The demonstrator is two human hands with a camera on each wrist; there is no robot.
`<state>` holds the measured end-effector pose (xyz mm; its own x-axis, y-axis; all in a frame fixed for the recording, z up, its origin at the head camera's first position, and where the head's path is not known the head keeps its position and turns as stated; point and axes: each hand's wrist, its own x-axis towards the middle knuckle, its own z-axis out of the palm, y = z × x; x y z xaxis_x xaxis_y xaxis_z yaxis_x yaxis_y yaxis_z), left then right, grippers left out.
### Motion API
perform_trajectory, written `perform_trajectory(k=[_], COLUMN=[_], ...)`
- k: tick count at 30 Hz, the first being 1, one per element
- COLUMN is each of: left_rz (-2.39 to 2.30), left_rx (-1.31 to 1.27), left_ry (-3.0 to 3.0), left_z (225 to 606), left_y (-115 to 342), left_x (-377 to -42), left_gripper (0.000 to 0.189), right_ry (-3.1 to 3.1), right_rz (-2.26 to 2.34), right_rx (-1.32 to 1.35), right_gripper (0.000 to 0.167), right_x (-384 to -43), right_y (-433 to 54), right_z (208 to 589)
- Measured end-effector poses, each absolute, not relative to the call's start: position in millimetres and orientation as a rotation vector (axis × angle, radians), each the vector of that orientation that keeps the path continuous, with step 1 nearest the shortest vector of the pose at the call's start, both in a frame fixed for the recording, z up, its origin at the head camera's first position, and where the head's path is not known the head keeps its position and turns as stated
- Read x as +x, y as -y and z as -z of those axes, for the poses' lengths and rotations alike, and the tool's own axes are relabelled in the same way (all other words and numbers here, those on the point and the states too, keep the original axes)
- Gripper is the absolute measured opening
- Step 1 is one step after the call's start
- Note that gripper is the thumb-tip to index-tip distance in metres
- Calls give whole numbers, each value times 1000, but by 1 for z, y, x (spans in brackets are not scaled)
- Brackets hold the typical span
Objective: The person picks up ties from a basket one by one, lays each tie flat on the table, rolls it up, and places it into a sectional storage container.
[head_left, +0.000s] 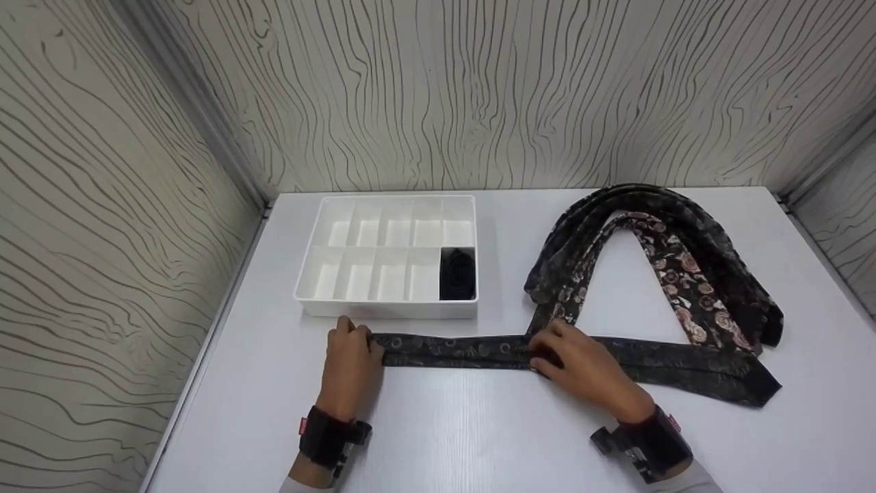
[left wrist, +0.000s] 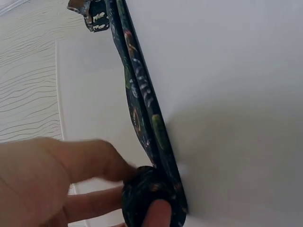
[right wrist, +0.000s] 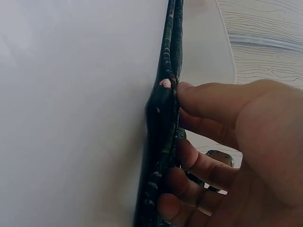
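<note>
A dark patterned necktie (head_left: 445,349) lies stretched sideways across the table, its pointed wide end at the right. My left hand (head_left: 350,366) grips its left end, which is wound into a small roll (left wrist: 135,191) between thumb and fingers in the left wrist view. Midway along the strip, my right hand (head_left: 582,363) pinches the fabric between thumb and forefinger. In the right wrist view the tie (right wrist: 161,118) bulges slightly beside the thumb, while the other fingers curl along its edge.
Behind the left hand stands a white divided box (head_left: 387,310); a rolled black tie (head_left: 457,277) fills its front right compartment. Several dark ties (head_left: 705,226) lie looped at the back right, including a pink-flowered tie (head_left: 691,301). Wood-grain panels (head_left: 438,96) enclose the white table (head_left: 465,438).
</note>
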<state>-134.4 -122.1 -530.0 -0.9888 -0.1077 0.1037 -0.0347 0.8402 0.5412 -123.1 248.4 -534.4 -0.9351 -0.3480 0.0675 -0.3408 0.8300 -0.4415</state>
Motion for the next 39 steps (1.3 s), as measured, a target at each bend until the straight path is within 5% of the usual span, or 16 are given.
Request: perform_trajectory(k=[8,18,24,31,35,39], left_rz=[688,749,861,1217,1314,1290], left_rx=[91,-55,-49,-34,-111,-162], left_ry=[2801,2763,2792,2932,2978,2968], left_z=[533,538,539,522,515,516], left_y=[122,115,116,127,136,142], left_x=[-137,-146,-148,-148,-147,-146], left_gripper=[14,23,24,14,40,41], right_ry=[-3071,-2829,-2692,-2699,-2725,-2749], right_rz=[628,725,594,565,553,553], right_rx=[-656,-1187,-1237,-1259,-1247,-1188], right_gripper=[17,16,34,34,29,21], right_x=[-123,-145,-156,-158,-159,-160], right_y=[-229,-132,-100,-97,-93,-83], right_z=[523,519,530,532,528,524])
